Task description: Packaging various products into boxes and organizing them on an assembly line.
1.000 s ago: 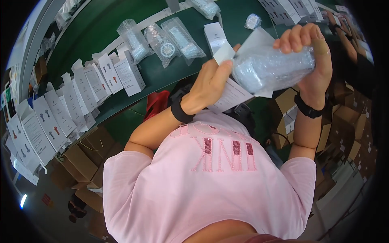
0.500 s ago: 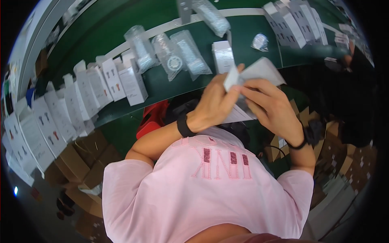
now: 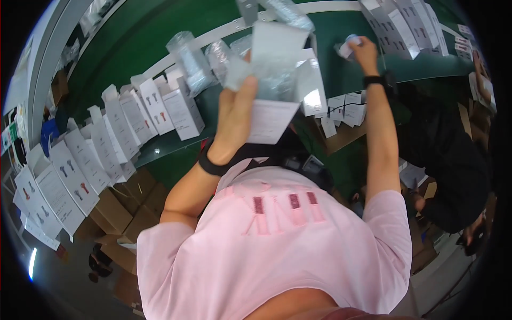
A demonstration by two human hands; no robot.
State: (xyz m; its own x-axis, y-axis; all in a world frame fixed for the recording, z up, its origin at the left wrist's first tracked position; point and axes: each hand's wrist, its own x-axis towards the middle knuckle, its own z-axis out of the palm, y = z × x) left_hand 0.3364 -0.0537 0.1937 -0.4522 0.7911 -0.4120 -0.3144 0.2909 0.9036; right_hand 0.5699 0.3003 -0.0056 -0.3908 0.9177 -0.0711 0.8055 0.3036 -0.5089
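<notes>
My left hand (image 3: 234, 114) grips an open white carton (image 3: 274, 121), its fingers round the left side and its flaps raised. Clear plastic packing (image 3: 280, 80) shows in the carton's mouth; what it wraps I cannot make out. Out to the right over the green bench, my right hand (image 3: 366, 53) is closed on a small round packet (image 3: 349, 47) in shiny clear wrapping. Just right of the open carton is another white box (image 3: 312, 88), partly covered by it. Clear plastic-wrapped packs (image 3: 192, 66) lie to the left, some half hidden behind my left hand and the carton.
Upright white printed boxes (image 3: 181, 112) line the bench's left side, several with open flaps. More white boxes (image 3: 392, 32) stand at the far right. A metal post (image 3: 247, 12) rises at the back. Brown cardboard boxes (image 3: 112, 210) sit below. A person in black (image 3: 448, 154) is at the right.
My right hand has left the carton, reached right and closed on the small round packet on the bench. My left hand has moved left with the carton, whose open mouth now shows.
</notes>
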